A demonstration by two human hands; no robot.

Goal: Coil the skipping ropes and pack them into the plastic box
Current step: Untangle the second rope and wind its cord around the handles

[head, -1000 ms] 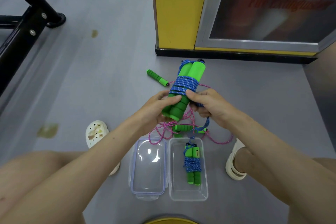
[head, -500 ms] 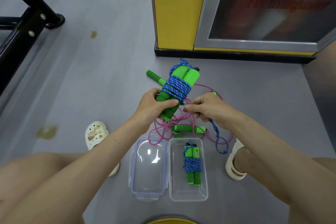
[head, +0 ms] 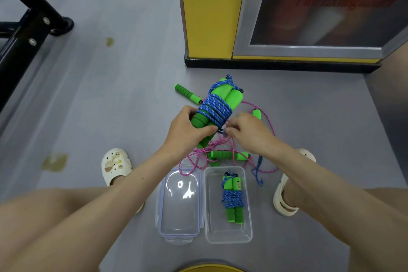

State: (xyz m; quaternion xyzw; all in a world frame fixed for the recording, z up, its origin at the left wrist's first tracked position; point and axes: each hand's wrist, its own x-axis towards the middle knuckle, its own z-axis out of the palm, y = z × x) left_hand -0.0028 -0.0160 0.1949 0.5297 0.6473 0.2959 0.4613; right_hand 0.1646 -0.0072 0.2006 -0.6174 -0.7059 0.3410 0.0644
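Since half a second ago my right grip (head: 249, 134) has closed in on the blue skipping rope (head: 217, 109), fingers pinching its cord at the coil's lower edge; my left grip (head: 187, 132) curls round the green handles (head: 199, 120), holding the bundle tilted above the floor (head: 132, 95); below lie a loose pink rope (head: 204, 152) and the open plastic box (head: 214, 216), one coiled rope (head: 233, 199) inside, lid (head: 180, 205) alongside.

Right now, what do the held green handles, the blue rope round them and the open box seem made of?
The handles look like soft foam: matte, with ribbed rings. The blue rope seems braided cord, pale flecks showing the weave. The box is likely hard clear plastic: glossy, floor visible through it.
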